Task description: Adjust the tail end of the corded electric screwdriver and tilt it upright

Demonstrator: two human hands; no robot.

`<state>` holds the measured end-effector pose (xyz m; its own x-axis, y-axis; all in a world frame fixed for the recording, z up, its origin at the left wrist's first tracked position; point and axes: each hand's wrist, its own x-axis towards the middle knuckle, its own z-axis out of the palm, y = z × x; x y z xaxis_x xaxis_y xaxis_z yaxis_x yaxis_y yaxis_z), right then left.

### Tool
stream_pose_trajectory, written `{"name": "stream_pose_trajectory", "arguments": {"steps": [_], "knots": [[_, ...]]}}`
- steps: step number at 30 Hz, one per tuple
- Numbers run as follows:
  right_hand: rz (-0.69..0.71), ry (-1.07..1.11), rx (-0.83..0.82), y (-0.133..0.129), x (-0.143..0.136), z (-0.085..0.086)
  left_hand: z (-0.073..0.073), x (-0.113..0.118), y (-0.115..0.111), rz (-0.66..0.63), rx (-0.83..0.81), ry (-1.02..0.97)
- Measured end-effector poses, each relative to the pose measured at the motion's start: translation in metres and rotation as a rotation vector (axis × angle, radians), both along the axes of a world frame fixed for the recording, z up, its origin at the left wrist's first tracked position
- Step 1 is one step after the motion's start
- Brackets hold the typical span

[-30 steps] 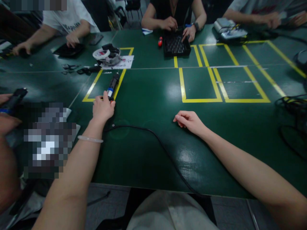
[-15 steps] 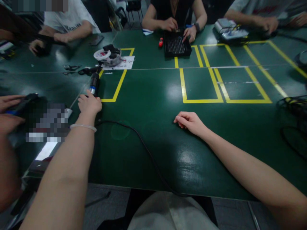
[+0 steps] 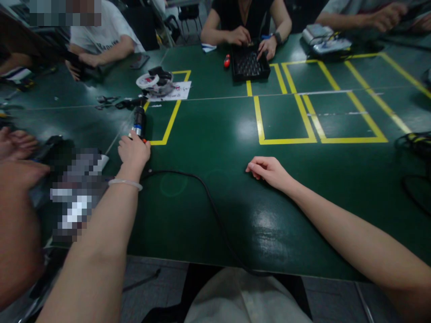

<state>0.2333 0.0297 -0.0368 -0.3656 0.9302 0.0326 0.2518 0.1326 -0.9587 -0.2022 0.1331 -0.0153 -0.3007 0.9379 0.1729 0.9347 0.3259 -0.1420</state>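
My left hand (image 3: 134,150) is stretched out over the table, its fingers closed around the rear of an electric screwdriver (image 3: 139,119). The tool has a black barrel with a blue band and lies with its thin tip pointing away from me. A black cable (image 3: 205,188) runs from near my left wrist across the table to the front edge. My right hand (image 3: 266,169) rests on the green tabletop with its fingers loosely curled in, and nothing shows in them.
Yellow tape rectangles (image 3: 288,141) mark the green table (image 3: 215,224). White tape rolls (image 3: 147,81) and paper (image 3: 182,90) lie beyond the screwdriver. A co-worker's hands are over a black tray (image 3: 251,67) across the table. Coiled cables (image 3: 417,154) lie at right; another person's arm (image 3: 16,224) is close at left.
The view has turned slightly left, so most things sit a little further right. The neighbour's hands at left have shifted. At far right a person's hand has risen. My hands keep their poses.
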Motion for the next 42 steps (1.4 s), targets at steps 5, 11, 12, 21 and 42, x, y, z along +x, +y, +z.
{"name": "stream_pose_trajectory", "arguments": {"steps": [5, 11, 12, 21, 42], "knots": [[0.001, 0.010, -0.003, -0.001, 0.000, 0.001, 0.007, 0.022, -0.024, -0.054, -0.002, 0.059], [-0.002, 0.007, -0.004, -0.001, 0.000, 0.001, 0.012, 0.067, -0.060, -0.153, -0.016, 0.051], [-0.005, 0.009, -0.003, -0.001, -0.001, 0.001, 0.013, 0.075, -0.066, -0.170, -0.021, 0.037], [-0.068, -0.025, 0.121, -0.001, -0.003, 0.003, 0.018, 0.161, -0.110, -0.457, -0.087, -0.039], [0.089, -0.298, 0.306, -0.012, -0.016, 0.007, 0.007, 0.228, -0.124, -0.821, -0.145, -0.340]]}}
